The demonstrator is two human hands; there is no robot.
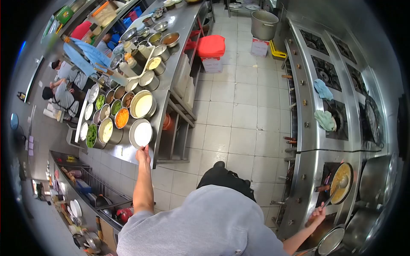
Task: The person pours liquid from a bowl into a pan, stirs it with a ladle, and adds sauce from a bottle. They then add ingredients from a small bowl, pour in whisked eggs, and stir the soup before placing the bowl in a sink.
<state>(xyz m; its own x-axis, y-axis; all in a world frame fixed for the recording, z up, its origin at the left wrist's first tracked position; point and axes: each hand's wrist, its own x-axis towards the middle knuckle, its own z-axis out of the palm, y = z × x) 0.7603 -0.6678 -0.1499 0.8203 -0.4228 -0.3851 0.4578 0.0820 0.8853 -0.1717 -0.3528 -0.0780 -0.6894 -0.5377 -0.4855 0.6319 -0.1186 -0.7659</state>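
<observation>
The head view shows the hands wide apart. At lower right, the right hand [316,216] is closed around the handle of a ladle [343,182], whose bowl rests in yellow-brown food inside a pan [351,179] on the stove [314,164]; a strainer [331,241] lies near that hand. Left of centre, the left hand [144,154] meets the near edge of a round container [132,133] of white contents at the tabletop's [162,91] end; whether it grips the rim or something inside, I cannot tell. The present step looks like working the food with the ladle while reaching to the container; moving either hand seems to call for a steady ladle.
</observation>
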